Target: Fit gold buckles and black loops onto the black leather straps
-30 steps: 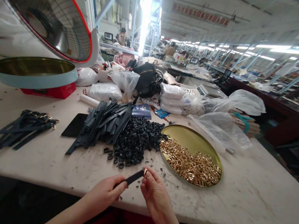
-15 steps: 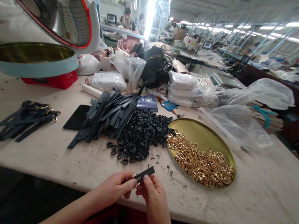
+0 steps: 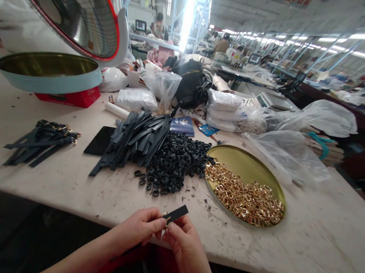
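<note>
Near the table's front edge, my left hand [image 3: 143, 227] pinches a short black strap [image 3: 177, 213] beside a small gold buckle [image 3: 168, 219]. The strap's square end points up and to the right. My right hand [image 3: 186, 241] is closed at the same spot, its thumb and fingers on the buckle and the strap's lower side. The fingers hide part of the buckle. Beyond the hands lie a pile of black strips [image 3: 135, 140], a heap of small black loops [image 3: 178, 159] and many gold buckles [image 3: 245, 197] in a round tray [image 3: 262, 167].
Black straps with gold buckles [image 3: 42, 142] lie in a bunch at the left. A fan [image 3: 75, 0] leans over a round pale-blue tin [image 3: 47, 81] on a red box [image 3: 69, 97]. Plastic-wrapped packs [image 3: 222, 109] and a black bag [image 3: 191, 84] line the back.
My right thumb has slid off the strap's face down to the buckle. More of the strap's free end shows now. The view has shifted slightly left.
</note>
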